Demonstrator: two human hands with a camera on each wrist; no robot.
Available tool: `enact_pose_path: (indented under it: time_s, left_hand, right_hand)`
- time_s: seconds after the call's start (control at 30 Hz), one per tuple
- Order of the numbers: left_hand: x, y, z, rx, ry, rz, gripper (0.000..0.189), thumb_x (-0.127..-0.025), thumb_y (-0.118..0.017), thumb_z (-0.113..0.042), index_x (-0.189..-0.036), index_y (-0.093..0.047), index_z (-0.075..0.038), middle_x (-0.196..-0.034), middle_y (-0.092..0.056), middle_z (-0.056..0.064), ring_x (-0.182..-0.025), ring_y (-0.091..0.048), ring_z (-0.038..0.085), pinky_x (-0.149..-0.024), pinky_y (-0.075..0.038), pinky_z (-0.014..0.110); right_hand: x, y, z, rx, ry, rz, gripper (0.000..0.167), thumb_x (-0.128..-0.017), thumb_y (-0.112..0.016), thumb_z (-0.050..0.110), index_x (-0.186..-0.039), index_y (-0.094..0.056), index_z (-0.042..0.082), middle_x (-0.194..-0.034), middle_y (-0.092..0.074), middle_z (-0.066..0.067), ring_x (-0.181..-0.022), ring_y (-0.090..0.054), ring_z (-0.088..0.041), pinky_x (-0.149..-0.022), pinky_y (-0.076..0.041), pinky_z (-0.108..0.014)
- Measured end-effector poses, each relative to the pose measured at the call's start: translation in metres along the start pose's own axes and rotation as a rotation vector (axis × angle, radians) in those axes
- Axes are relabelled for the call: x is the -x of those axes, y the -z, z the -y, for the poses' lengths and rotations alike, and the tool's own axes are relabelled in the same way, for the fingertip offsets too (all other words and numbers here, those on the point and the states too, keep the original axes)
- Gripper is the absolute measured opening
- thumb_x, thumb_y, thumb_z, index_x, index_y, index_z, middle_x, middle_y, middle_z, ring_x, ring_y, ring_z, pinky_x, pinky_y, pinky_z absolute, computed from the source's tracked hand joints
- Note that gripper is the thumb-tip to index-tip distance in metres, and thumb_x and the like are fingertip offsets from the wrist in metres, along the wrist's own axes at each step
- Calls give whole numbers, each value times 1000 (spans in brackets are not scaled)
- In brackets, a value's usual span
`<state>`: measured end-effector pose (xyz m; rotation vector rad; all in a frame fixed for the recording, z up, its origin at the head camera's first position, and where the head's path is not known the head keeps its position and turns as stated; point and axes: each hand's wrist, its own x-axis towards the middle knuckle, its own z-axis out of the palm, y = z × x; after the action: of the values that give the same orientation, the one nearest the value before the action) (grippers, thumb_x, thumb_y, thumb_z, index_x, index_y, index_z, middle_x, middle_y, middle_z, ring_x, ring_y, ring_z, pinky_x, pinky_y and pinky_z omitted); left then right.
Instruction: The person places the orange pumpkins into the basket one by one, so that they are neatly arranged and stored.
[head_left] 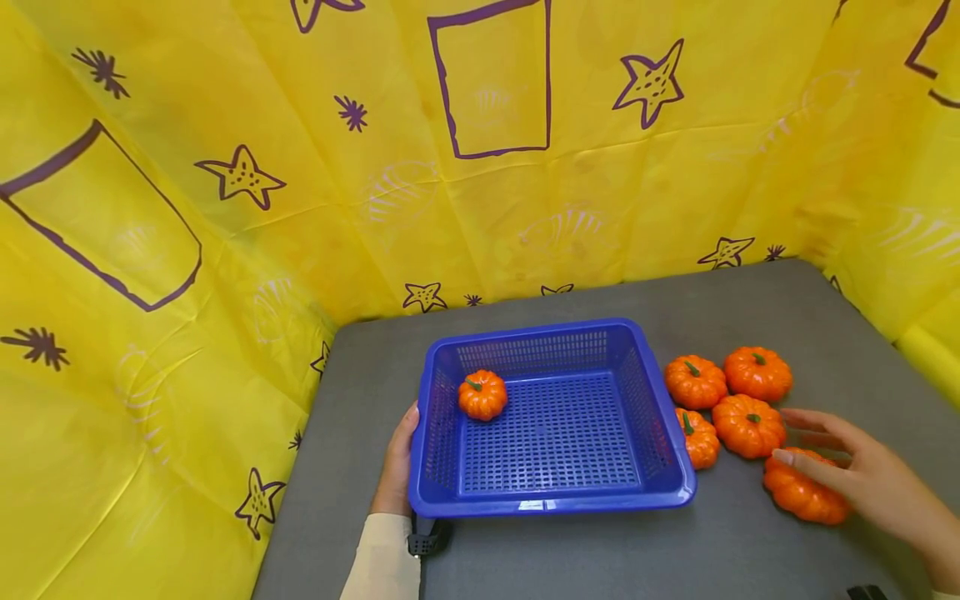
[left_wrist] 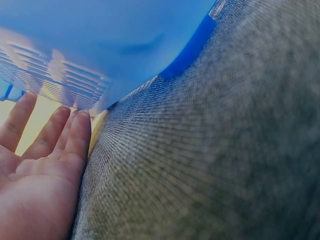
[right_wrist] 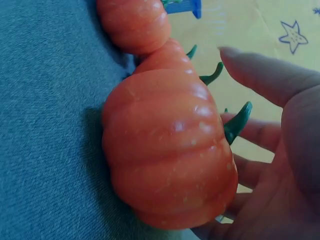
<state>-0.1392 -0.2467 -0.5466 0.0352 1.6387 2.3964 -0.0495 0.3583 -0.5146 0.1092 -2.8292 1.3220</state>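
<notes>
Head: right hand wide at a glossy, ribbed orange pumpkin, toward the grey worktop's right edge. Probably best gripped across opposite sides, without nudging the neighbouring orange pumpkin. Left hand at the blue plastic mesh basket's left side.

Left wrist: fingers straight, tips at basket wall.

Right wrist: pumpkin before the spread fingers, thumb apart from it; finger contact unclear.
</notes>
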Motion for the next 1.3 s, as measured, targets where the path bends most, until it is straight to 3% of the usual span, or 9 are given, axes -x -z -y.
enact_pose_path:
  time_s: [0.1, 0.3, 0.47, 0.83, 1.3]
  left_hand:
    - [0, 0, 0, 1, -11, 14, 65, -113, -43, -53, -170, -36, -21, -159, -51, 20, -129, -60, 34, -106, -53, 48]
    - [1, 0, 1, 1, 3, -25, 63, -112, -46, -55, -166, -43, -21, -152, -58, 17, -124, -64, 32, -101, -56, 47]
    - [1, 1, 2, 4, 12, -30, 64, -112, -46, -55, -166, -43, -21, -152, -58, 18, -124, -64, 33, -100, -56, 48]
    - [3, 0, 0, -24, 21, -43, 65, -111, -47, -58, -167, -42, -26, -158, -52, 21, -128, -62, 37, -103, -55, 52]
    - [2, -1, 0, -31, 6, -24, 65, -112, -45, -57, -169, -38, -26, -160, -50, 22, -128, -62, 36, -104, -54, 51]
  right_hand:
    - [5, -2, -4, -24, 17, 25, 58, -101, -81, 14, -151, -55, -1, -135, -49, 41, -106, -57, 12, -76, -45, -12]
    - [11, -7, -10, -47, 66, 30, 64, -98, -82, 7, -154, -52, -1, -141, -48, 39, -120, -40, 21, -87, -33, -8]
    - [13, -11, -13, -86, 106, 25, 70, -95, -82, 2, -157, -49, 1, -146, -47, 37, -126, -35, 23, -94, -24, -6]
    - [13, -5, -17, -25, 61, 6, 61, -92, -88, 7, -146, -60, 5, -135, -52, 40, -113, -44, 20, -80, -35, -8]
    - [15, 1, -24, 2, 38, -21, 44, -94, -87, 11, -133, -68, 6, -124, -56, 38, -109, -42, 20, -83, -29, -7]
